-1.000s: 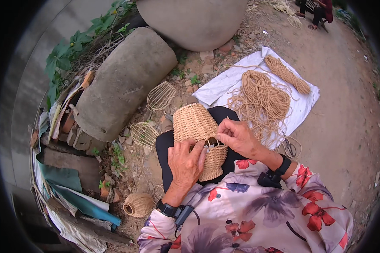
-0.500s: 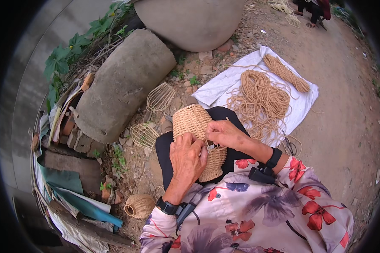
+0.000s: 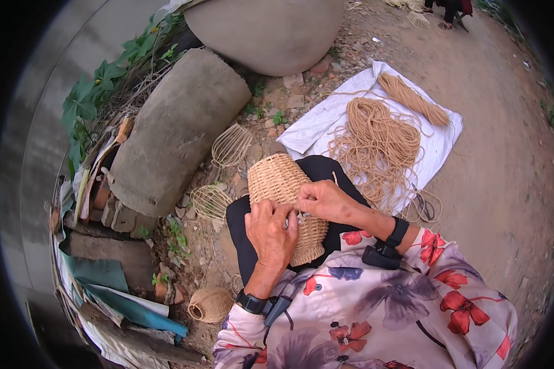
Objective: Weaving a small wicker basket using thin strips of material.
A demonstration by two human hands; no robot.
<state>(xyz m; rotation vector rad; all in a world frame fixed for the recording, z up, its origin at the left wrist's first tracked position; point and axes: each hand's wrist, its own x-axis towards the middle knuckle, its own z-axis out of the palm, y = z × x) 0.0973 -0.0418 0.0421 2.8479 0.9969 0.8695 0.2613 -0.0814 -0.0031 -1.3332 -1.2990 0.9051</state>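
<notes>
A tan woven basket [image 3: 277, 177], wide in the middle and narrower toward its ends, lies across my lap on dark trousers [image 3: 243, 246]. Around its near-left side my left hand [image 3: 268, 235] is closed, thumb and fingers pressed at a gap in the weave near the middle. My right hand [image 3: 327, 200] pinches a strand of tan cord at that same gap, its fingertips almost touching the left hand's. A short cord end pokes up behind the right hand. The fingers partly hide the gap and the strand.
On a white sheet [image 3: 317, 120] lie loose cord [image 3: 378, 138] and a bundled hank [image 3: 412, 98]; scissors [image 3: 420, 206] are beside it. Left are two bare basket frames [image 3: 232, 146] [image 3: 210, 203], a small woven basket [image 3: 210, 305] and a concrete cylinder [image 3: 178, 132]. Another person [image 3: 452, 9] sits far off.
My right hand has shifted slightly left and down, closer to my left hand at the gap. The whole view has moved a little; the basket stays on my lap.
</notes>
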